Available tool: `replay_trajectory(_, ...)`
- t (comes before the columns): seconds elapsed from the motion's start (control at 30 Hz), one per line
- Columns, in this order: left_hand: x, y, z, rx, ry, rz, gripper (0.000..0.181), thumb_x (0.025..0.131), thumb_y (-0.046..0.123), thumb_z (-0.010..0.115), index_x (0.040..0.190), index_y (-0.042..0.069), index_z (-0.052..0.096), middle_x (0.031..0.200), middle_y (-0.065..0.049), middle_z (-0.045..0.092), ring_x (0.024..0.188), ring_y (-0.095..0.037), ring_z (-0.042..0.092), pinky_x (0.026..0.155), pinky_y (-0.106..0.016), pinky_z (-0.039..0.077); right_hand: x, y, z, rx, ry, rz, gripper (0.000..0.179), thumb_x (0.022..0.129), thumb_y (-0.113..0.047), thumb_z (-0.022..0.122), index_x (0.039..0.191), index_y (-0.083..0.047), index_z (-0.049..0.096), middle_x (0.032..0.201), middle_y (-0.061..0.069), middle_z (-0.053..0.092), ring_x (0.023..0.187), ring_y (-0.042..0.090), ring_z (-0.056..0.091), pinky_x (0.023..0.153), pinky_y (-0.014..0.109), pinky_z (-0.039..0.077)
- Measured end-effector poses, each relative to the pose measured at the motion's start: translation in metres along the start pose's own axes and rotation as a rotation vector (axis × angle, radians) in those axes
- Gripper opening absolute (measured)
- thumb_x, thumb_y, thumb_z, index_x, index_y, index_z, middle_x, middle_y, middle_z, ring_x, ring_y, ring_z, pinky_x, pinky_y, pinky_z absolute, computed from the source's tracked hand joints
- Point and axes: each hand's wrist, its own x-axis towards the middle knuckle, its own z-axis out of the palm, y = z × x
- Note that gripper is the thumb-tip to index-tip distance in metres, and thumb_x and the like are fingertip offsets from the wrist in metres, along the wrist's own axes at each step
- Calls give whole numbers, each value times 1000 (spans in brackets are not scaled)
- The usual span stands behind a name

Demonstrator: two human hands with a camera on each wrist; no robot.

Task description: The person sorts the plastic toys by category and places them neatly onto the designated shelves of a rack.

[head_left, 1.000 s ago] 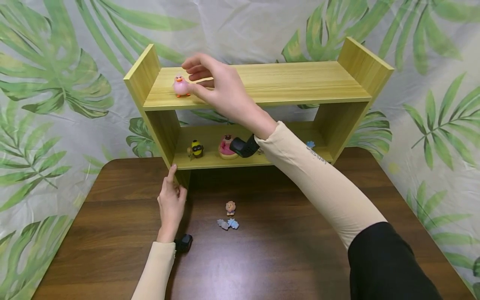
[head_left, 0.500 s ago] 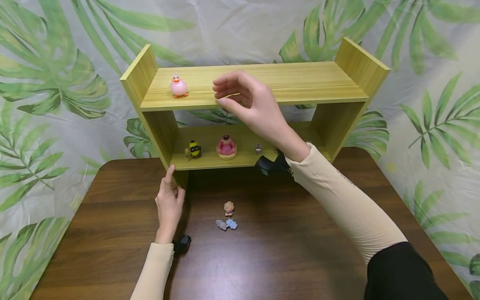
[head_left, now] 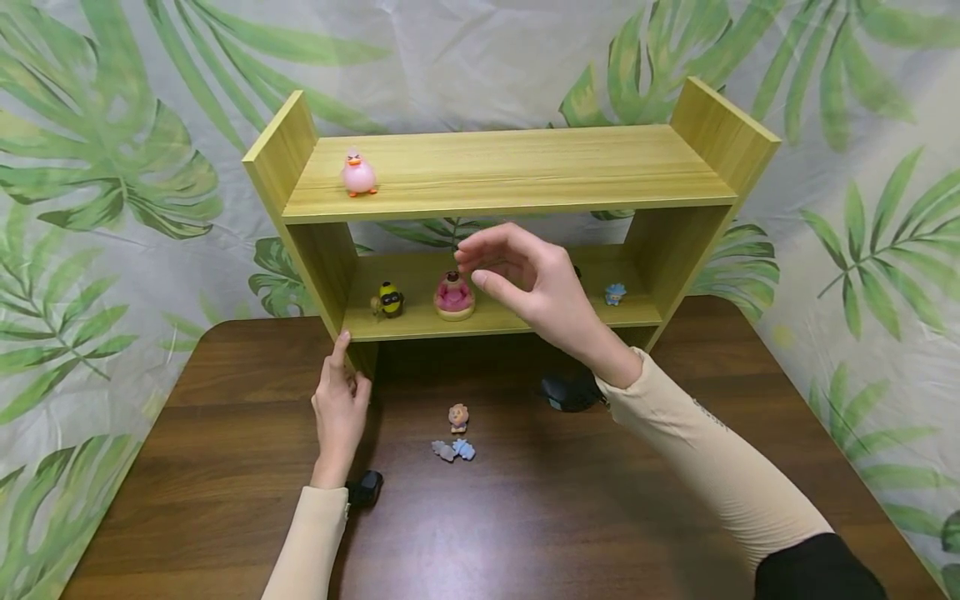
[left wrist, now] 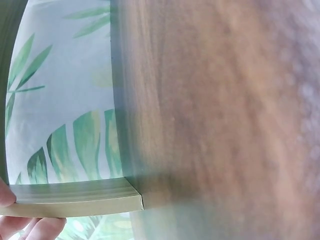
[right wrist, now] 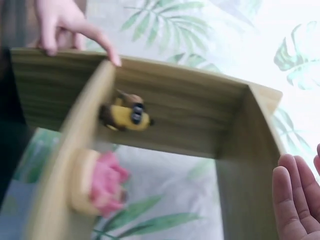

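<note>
My left hand (head_left: 341, 412) holds the lower left side panel of a light wooden shelf (head_left: 525, 162), index finger extended to the corner of the lower board. In the left wrist view its fingertips (left wrist: 45, 229) lie on both sides of the panel. My right hand (head_left: 543, 292) hovers in front of the lower tier, fingers loosely curved with nothing between them. Its fingertips overlap the area just right of a pink bear figure (head_left: 453, 300). A yellow-and-black figure (head_left: 389, 300) stands left of the bear. On the top board stands a pink duck figure (head_left: 359, 175).
A small blue figure (head_left: 615, 293) stands at the lower tier's right end. On the dark wooden table (head_left: 480, 533), before the shelf, are a lion figure (head_left: 458, 418), a grey figure (head_left: 443, 451) and a light blue figure (head_left: 464, 450). A leaf-patterned cloth (head_left: 480, 75) hangs behind.
My right hand has left the pink duck on the top board and moved right and down to the lower tier's front. My left hand stays on the panel.
</note>
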Motion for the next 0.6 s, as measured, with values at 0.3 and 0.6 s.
replay_trajectory(0.3, 0, 1, 0, -5, -1, -5, 84, 81, -14, 53, 145, 34, 29, 83, -15, 44, 57, -19, 34, 49, -37, 30, -45, 29, 13, -37, -49, 127, 23, 89, 5, 60, 112, 2, 61, 105, 17, 64, 98, 21, 62, 84, 34, 50)
replay_trajectory(0.6, 0, 1, 0, -8, 9, -5, 83, 80, -13, 53, 145, 33, 29, 85, -14, 46, 57, -20, 35, 49, -38, 30, -80, 60, 27, -22, -86, 281, 22, 91, 2, 60, 113, 0, 63, 107, 9, 65, 95, 22, 63, 83, 31, 50)
